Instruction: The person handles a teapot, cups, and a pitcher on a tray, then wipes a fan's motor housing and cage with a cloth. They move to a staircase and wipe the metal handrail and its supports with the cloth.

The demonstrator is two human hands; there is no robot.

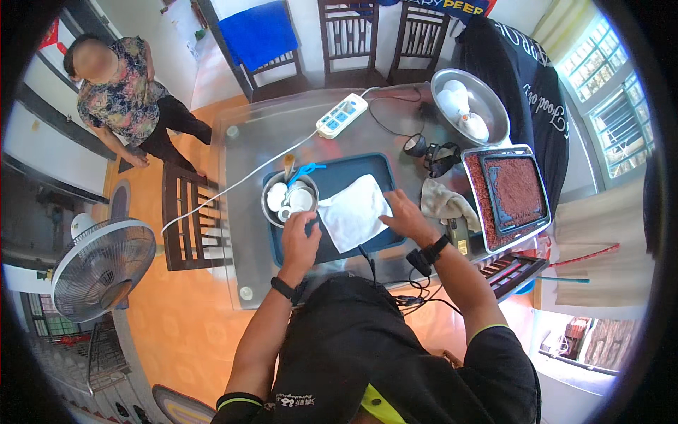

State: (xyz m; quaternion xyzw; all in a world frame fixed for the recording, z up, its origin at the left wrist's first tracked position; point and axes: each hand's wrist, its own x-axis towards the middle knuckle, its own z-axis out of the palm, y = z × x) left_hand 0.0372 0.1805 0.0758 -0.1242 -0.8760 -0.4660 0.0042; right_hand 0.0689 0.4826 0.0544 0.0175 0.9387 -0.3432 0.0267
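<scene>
Dark chairs [349, 81] stand on orange flooring [169, 339], a bright barred window [619, 124] to the right.

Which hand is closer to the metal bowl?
Left. The left hand is by the near edge of the metal bowl; the right hand is farther right, across the white cloth.

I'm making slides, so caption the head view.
Left hand and right hand flank a white cloth on a blue tray, beside a metal bowl of white pieces.
</scene>
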